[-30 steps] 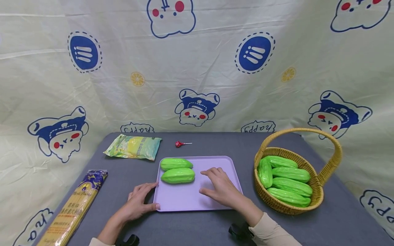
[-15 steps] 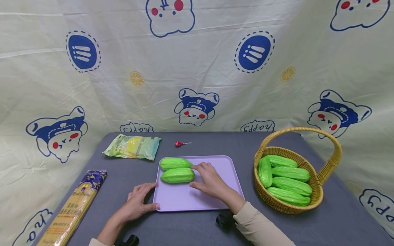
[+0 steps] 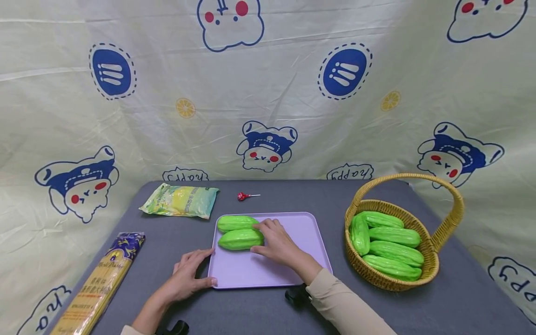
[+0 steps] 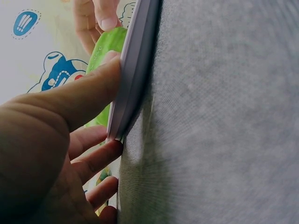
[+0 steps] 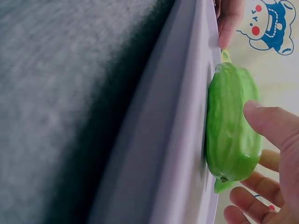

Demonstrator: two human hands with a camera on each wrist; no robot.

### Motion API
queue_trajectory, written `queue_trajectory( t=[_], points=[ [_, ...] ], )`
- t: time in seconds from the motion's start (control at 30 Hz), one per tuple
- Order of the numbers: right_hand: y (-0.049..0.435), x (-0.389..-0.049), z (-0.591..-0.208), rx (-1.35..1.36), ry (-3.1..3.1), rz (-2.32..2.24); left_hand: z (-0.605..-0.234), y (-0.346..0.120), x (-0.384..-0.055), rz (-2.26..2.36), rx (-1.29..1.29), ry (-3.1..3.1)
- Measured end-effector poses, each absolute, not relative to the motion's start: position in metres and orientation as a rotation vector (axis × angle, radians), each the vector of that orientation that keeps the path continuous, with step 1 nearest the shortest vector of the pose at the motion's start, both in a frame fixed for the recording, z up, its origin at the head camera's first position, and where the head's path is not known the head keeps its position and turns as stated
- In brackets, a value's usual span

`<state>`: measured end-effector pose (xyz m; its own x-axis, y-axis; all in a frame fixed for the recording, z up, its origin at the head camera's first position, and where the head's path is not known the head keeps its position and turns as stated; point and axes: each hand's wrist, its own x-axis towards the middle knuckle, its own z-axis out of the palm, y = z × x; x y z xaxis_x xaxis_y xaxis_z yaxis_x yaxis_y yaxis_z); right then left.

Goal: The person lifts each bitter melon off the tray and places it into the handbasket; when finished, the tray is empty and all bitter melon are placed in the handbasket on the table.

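My left hand (image 3: 190,274) rests at the left edge of a lilac tray (image 3: 289,274), its thumb and fingertips spread along the rim. In the left wrist view, the thumb (image 4: 88,88) lies against the tray's rim. Two ridged green gourds lie side by side on the tray's left part, a far gourd (image 3: 234,223) and a near gourd (image 3: 240,239). Above the tray, my right hand (image 3: 278,244) has its fingertips at their right ends. In the right wrist view, the right thumb overlaps the near gourd (image 5: 231,126), with the other fingers spread behind its end.
A wicker basket (image 3: 351,267) with several green gourds stands right of the tray. A green and yellow packet (image 3: 180,200) and a red-topped lollipop (image 3: 243,196) lie behind. On the left is a long yellow spaghetti pack (image 3: 98,284). A printed cloth (image 3: 268,83) hangs behind the table.
My right hand has moved left across the tray, from right of the gourds up to their right ends. The left hand has stayed at the tray's edge, and the gourds have not moved.
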<state>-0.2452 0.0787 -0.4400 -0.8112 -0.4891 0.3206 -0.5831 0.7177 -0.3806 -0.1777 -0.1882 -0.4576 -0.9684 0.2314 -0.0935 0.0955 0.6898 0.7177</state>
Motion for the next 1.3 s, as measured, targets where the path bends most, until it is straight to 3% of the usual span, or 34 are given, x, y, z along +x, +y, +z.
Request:
queue_trajectory(
  t=[1.3],
  points=[
    [0.084, -0.244, -0.444, 0.834, -2.719, 0.730, -0.459, -0.187, -0.178, 1.131, 0.238, 2.734]
  ],
)
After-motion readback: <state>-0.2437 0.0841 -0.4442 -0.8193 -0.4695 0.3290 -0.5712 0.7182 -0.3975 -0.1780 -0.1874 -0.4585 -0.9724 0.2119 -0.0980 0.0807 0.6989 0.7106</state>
